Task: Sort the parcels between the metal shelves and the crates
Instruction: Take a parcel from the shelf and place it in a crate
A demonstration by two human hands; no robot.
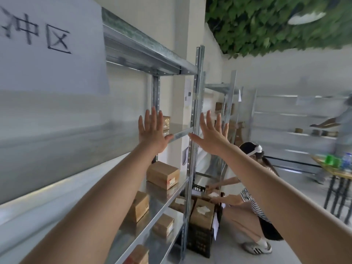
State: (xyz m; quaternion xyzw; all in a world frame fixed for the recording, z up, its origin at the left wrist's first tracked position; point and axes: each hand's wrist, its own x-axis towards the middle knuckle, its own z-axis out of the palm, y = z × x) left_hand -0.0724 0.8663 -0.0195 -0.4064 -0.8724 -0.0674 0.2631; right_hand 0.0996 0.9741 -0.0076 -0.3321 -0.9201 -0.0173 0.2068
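Observation:
Both my arms reach forward with fingers spread and nothing in them. My left hand (151, 131) is raised in front of the metal shelf (182, 133) at its upper tier. My right hand (212, 133) is up beside the shelf's front upright post. Cardboard parcels sit on the lower tiers: one parcel (162, 175) on the middle tier, another parcel (138, 206) below it, a small parcel (163, 225) further down. A black crate (200, 242) on the floor past the shelf end holds a brown parcel (202, 213).
A crouching person (253, 197) in a striped top reaches into the crate area. A white paper sign (51, 44) hangs at top left. More metal shelves (289, 121) stand at the far wall, another person (342, 126) beside them. A table (335, 174) with bottles stands at right.

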